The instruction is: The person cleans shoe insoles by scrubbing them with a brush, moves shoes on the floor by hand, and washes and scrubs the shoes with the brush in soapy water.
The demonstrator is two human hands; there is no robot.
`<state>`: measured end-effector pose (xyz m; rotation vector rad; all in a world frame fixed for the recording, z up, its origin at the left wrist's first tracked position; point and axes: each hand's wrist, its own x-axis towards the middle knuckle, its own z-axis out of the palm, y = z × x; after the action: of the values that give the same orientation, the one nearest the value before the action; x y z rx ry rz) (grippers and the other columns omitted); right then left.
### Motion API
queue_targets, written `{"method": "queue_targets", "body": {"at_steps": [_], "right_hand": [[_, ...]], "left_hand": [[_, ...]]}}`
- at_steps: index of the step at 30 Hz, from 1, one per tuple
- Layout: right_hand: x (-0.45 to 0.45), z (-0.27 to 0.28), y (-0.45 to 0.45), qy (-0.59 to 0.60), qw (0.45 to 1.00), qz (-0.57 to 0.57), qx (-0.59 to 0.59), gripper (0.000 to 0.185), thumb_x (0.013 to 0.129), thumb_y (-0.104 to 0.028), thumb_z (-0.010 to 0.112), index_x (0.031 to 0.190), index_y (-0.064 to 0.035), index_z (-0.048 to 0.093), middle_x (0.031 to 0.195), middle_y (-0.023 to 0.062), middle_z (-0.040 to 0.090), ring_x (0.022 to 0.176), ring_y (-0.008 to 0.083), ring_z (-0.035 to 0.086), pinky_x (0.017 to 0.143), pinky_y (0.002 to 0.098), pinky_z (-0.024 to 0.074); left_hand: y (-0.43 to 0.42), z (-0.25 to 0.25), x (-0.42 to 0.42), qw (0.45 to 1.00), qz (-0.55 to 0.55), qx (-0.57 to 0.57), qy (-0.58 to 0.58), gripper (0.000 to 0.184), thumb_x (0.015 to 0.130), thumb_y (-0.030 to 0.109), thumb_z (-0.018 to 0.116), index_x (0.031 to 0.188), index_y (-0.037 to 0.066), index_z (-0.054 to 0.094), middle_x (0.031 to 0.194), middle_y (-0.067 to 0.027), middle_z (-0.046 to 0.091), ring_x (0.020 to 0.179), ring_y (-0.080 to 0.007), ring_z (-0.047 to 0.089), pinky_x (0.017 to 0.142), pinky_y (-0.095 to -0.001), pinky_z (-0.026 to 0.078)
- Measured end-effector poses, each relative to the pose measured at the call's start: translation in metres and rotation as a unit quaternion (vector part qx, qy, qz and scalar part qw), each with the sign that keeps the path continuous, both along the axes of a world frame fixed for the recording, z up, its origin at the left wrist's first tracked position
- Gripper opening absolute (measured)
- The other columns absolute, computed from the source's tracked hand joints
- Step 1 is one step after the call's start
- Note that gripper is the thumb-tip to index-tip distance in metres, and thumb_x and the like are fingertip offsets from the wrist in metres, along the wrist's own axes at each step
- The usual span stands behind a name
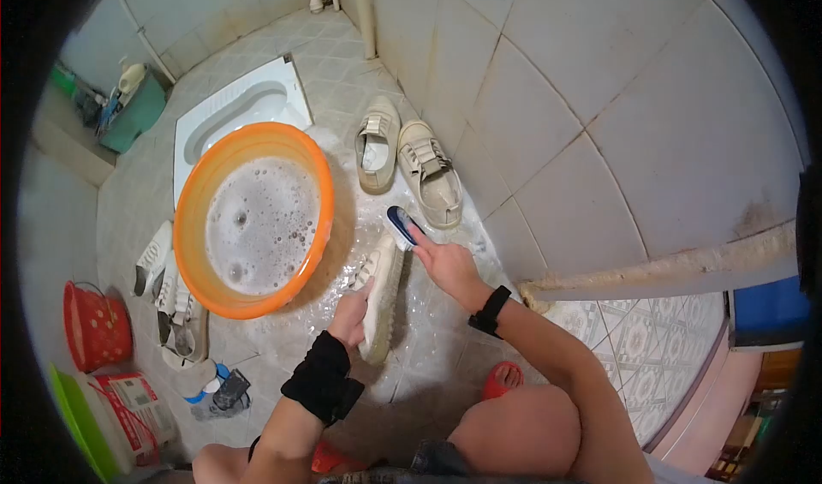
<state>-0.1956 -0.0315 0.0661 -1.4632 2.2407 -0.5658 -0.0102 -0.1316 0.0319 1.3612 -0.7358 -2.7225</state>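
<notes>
My left hand (348, 317) is closed around a white shoe (374, 300), which is tilted on its side with its sole facing right. In my right hand (447, 264) is a scrub brush (402, 224) with a dark blue back, its bristles close to the toe end of the shoe. Whether the bristles touch the shoe I cannot tell. To the left stands an orange basin (324, 253) of foamy, greyish water. A pair of beige shoes rests by the wall: one shoe (377, 146) at left, another shoe (431, 176) at right. Suds cover the floor around them.
Behind the basin is a squat toilet (295, 98). More white shoes (154, 257) lie left of the basin. A red bucket (98, 325), a white bucket (141, 411) and a green tub (141, 111) line the left side. The tiled wall (556, 124) rises close on my right.
</notes>
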Motion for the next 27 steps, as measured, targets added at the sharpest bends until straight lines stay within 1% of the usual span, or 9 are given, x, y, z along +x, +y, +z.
{"method": "queue_targets", "body": {"at_steps": [3, 5, 9, 12, 17, 21, 23, 24, 27], "right_hand": [[0.032, 0.010, 0.020, -0.100, 0.994, 0.009, -0.041, 0.045, 0.089, -0.032, 0.045, 0.133, -0.0264, 0.036, 0.051, 0.0136, 0.053, 0.040, 0.0279, 0.051, 0.041, 0.0391, 0.0422], [0.072, 0.030, 0.048, 0.027, 0.987, 0.145, -0.065, 0.044, 0.089, -0.032, 0.045, 0.132, -0.0259, 0.037, 0.050, 0.0131, 0.051, 0.040, 0.0289, 0.051, 0.040, 0.0392, 0.0412], [0.008, -0.014, 0.003, 0.012, 0.996, 0.034, -0.077, 0.050, 0.089, -0.030, 0.045, 0.137, -0.0284, 0.030, 0.049, 0.0107, 0.049, 0.040, 0.0250, 0.051, 0.039, 0.0382, 0.0404], [-0.006, -0.015, -0.009, 0.073, 0.995, -0.014, -0.066, 0.050, 0.090, -0.030, 0.044, 0.137, -0.0280, 0.028, 0.050, 0.0114, 0.049, 0.041, 0.0240, 0.051, 0.039, 0.0382, 0.0406], [0.028, 0.011, 0.035, -0.001, 0.994, 0.104, 0.032, 0.043, 0.091, -0.028, 0.041, 0.133, -0.0213, 0.034, 0.055, 0.0136, 0.053, 0.046, 0.0285, 0.053, 0.041, 0.0403, 0.0413], [-0.018, -0.044, 0.013, 0.068, 0.998, -0.002, -0.012, 0.042, 0.091, -0.031, 0.039, 0.132, -0.0190, 0.039, 0.054, 0.0156, 0.052, 0.044, 0.0287, 0.052, 0.042, 0.0405, 0.0407], [-0.037, -0.053, 0.014, 0.088, 0.993, -0.016, -0.074, 0.042, 0.091, -0.030, 0.040, 0.131, -0.0192, 0.039, 0.054, 0.0159, 0.051, 0.043, 0.0285, 0.051, 0.042, 0.0404, 0.0401], [-0.012, -0.013, 0.023, -0.009, 0.999, -0.036, 0.010, 0.043, 0.091, -0.027, 0.039, 0.133, -0.0172, 0.035, 0.059, 0.0137, 0.056, 0.049, 0.0290, 0.055, 0.045, 0.0427, 0.0427], [0.046, 0.002, 0.051, 0.089, 0.992, 0.082, 0.042, 0.044, 0.090, -0.027, 0.042, 0.133, -0.0200, 0.034, 0.058, 0.0139, 0.056, 0.049, 0.0285, 0.056, 0.047, 0.0440, 0.0432]], "left_hand": [[-0.008, -0.021, -0.001, 0.996, 0.048, 0.014, 0.067, 0.035, 0.094, 0.031, 0.039, 0.109, 0.002, 0.053, 0.091, -0.0113, 0.061, 0.076, -0.0227, 0.060, 0.066, -0.0374, 0.050], [-0.004, -0.039, 0.003, 0.986, 0.118, 0.043, 0.112, 0.038, 0.094, 0.032, 0.036, 0.110, 0.002, 0.052, 0.090, -0.0113, 0.061, 0.076, -0.0223, 0.060, 0.068, -0.0382, 0.051], [0.006, -0.002, -0.005, 0.992, 0.074, 0.092, 0.037, 0.035, 0.094, 0.031, 0.039, 0.112, 0.003, 0.051, 0.096, -0.0129, 0.059, 0.079, -0.0263, 0.059, 0.069, -0.0387, 0.049], [0.007, 0.018, -0.017, 1.000, 0.023, -0.004, 0.015, 0.041, 0.094, 0.034, 0.039, 0.114, 0.000, 0.049, 0.097, -0.0137, 0.060, 0.082, -0.0248, 0.060, 0.070, -0.0383, 0.050], [0.012, -0.051, 0.004, 0.992, 0.035, -0.108, -0.057, 0.036, 0.090, 0.026, 0.047, 0.114, -0.001, 0.050, 0.097, -0.0124, 0.060, 0.082, -0.0231, 0.060, 0.068, -0.0374, 0.049], [0.032, -0.009, -0.013, 0.928, -0.006, -0.374, 0.000, 0.029, 0.087, 0.021, 0.054, 0.108, 0.002, 0.054, 0.086, -0.0118, 0.061, 0.068, -0.0178, 0.058, 0.061, -0.0356, 0.048], [0.025, 0.033, -0.022, 0.889, -0.266, -0.308, -0.209, 0.027, 0.087, 0.021, 0.054, 0.108, 0.003, 0.054, 0.090, -0.0096, 0.060, 0.074, -0.0164, 0.057, 0.067, -0.0331, 0.047], [0.029, 0.025, -0.019, 0.902, -0.214, -0.328, -0.181, 0.027, 0.086, 0.021, 0.055, 0.107, 0.003, 0.054, 0.091, -0.0090, 0.060, 0.078, -0.0159, 0.057, 0.069, -0.0317, 0.046], [0.041, -0.027, -0.004, 0.872, -0.084, -0.482, 0.006, 0.030, 0.085, 0.021, 0.057, 0.107, 0.001, 0.054, 0.090, -0.0075, 0.060, 0.084, -0.0141, 0.055, 0.075, -0.0274, 0.043]]}}
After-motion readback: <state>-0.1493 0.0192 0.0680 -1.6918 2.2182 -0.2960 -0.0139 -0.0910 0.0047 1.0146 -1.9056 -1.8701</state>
